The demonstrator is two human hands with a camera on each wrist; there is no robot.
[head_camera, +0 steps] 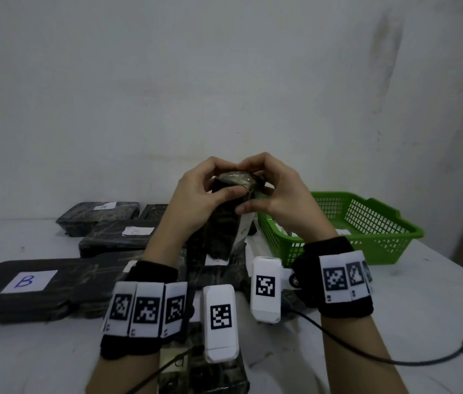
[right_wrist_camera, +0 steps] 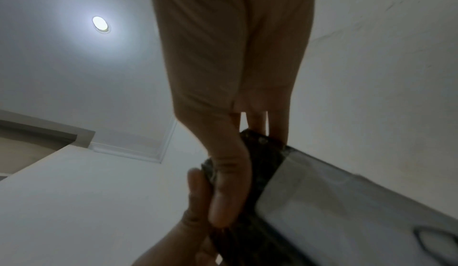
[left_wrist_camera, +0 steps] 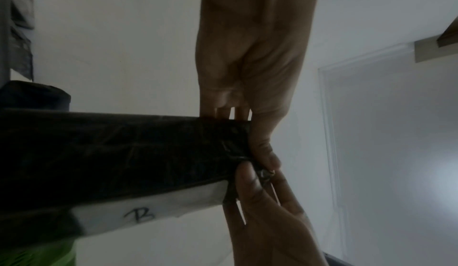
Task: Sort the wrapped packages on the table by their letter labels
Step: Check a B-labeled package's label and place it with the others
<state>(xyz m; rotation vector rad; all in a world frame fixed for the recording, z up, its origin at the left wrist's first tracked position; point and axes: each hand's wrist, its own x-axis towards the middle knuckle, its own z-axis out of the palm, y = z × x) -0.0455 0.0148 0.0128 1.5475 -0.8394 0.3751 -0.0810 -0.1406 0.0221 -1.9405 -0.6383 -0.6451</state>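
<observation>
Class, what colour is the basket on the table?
Green, a latticed plastic basket; clearest in the head view.

Dim, greyish light all round. One round ceiling lamp [right_wrist_camera: 101,23] glows with a soft halo in the right wrist view. Both wrist views are murky and smeared, the near surfaces out of focus. Head view sharper, bending at its edges.

White table [head_camera: 395,308] with black wrapped packages [head_camera: 25,288], green basket [head_camera: 366,223], cable [head_camera: 366,351]
</observation>
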